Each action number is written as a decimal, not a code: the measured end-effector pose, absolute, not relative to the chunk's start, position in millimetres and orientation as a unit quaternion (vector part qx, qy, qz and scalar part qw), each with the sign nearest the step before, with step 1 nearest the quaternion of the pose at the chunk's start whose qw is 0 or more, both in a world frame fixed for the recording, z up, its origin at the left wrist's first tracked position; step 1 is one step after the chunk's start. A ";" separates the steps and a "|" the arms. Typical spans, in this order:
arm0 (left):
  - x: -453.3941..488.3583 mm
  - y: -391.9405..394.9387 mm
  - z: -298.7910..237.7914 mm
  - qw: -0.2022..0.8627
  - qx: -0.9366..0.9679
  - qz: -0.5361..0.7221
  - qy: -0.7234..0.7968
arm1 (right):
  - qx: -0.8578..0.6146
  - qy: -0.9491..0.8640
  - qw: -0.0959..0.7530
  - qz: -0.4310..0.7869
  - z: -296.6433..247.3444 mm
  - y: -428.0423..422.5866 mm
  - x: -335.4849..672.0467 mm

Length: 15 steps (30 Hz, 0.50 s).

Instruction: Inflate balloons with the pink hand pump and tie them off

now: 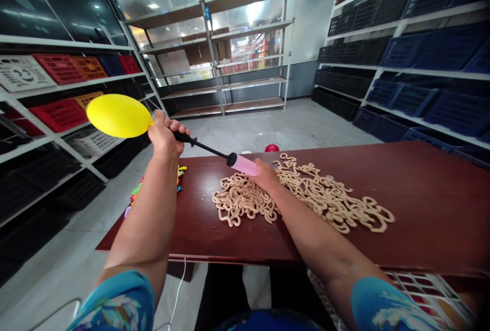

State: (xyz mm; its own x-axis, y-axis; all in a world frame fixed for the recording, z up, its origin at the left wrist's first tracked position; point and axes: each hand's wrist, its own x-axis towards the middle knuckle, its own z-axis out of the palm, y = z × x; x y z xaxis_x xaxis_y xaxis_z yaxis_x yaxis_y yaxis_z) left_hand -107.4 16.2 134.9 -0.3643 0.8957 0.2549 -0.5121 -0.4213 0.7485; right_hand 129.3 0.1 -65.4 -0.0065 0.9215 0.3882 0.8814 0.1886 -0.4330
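My left hand (165, 131) is closed around the black end of a hand balloon pump, where the neck of an inflated yellow balloon (119, 116) also sits. The balloon sticks out to the left of that hand. From the black end a thin black rod (210, 148) runs down to the pump's pink barrel (245, 164). My right hand (265, 175) is wrapped round the barrel's far end, low over the table. Beneath and beside it lies a spread heap of beige, curly, ring-like pieces (325, 193); I cannot tell what they are.
The dark red table (429, 198) reaches to the right. Small colourful pieces (179, 175) lie at its left, partly behind my left forearm. A red round object (272, 148) shows past the far edge. Shelves with crates (57, 111) stand on both sides; a white cable (178, 290) hangs in front.
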 end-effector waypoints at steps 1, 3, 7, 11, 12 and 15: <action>-103.1 16.9 130.0 0.454 0.336 0.774 0.286 | -0.642 -0.704 0.301 0.034 -65.9 1.0 131.4; -91.2 19.0 118.3 0.459 0.338 0.772 0.283 | -0.655 -0.694 0.298 0.030 -66.0 1.9 135.2; -60.9 23.7 92.9 0.482 0.323 0.759 0.295 | -0.660 -0.691 0.295 0.022 -63.7 1.6 138.4; -32.1 24.4 65.3 0.507 0.322 0.740 0.302 | -0.655 -0.695 0.296 0.015 -62.4 0.3 135.7; -26.9 23.9 59.4 0.512 0.322 0.736 0.303 | -0.654 -0.696 0.297 0.012 -62.6 -0.1 134.6; -21.1 23.5 50.4 0.523 0.315 0.732 0.301 | -0.648 -0.698 0.306 -0.002 -63.7 -1.4 131.7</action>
